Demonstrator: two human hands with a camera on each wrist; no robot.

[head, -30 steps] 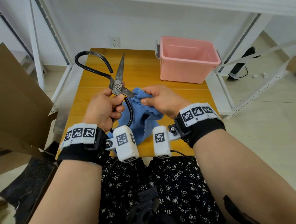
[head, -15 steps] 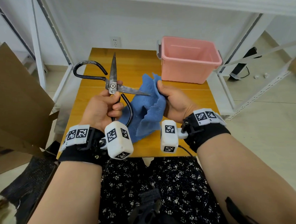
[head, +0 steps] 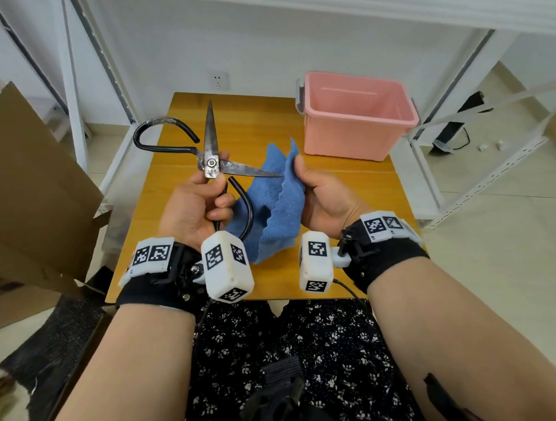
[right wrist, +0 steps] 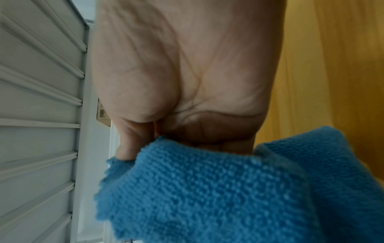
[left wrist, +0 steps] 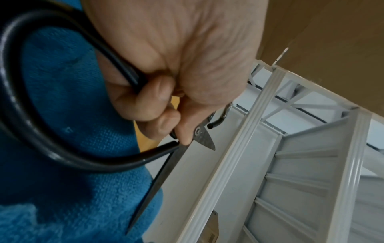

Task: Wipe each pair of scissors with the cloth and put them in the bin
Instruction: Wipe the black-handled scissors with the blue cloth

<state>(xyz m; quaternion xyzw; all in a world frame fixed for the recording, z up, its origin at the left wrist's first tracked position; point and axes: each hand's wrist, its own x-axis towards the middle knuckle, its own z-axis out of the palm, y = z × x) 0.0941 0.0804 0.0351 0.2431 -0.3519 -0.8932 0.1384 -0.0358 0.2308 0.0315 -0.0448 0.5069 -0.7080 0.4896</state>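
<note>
We are gripping open scissors at pivot with left hand. Right hand is pinching cloth, seemingly touching 3 o'clock blade tip: risking cut, snagging. Bin is waiting at 1 o'clock.

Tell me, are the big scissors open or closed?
Open. The large black-handled metal scissors have their blades spread wide: one points up, the other sideways toward the blue cloth.
</note>
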